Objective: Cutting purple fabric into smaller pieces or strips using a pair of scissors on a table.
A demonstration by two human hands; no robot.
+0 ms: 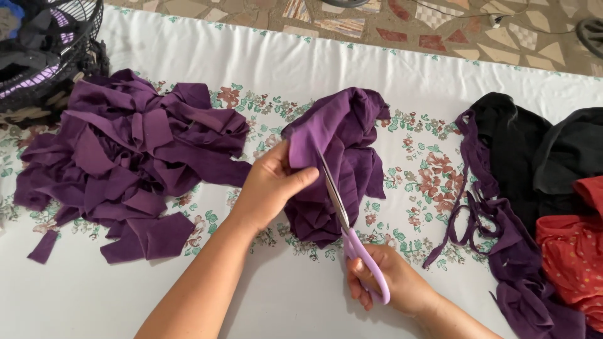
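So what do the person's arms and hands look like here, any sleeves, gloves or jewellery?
Both forearms are bare as far as the picture shows, with no sleeves in view. The left hand and right hand wear no gloves. No rings, bracelets or watch show on the visible fingers and wrists. Fingernails look short and unpainted.

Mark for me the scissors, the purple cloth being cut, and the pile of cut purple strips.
scissors [339,207], head view, on the blades just above the pivot.
purple cloth [352,135], head view, on its bunched upper folds.
pile of cut purple strips [132,163], head view, on the middle of the heap.
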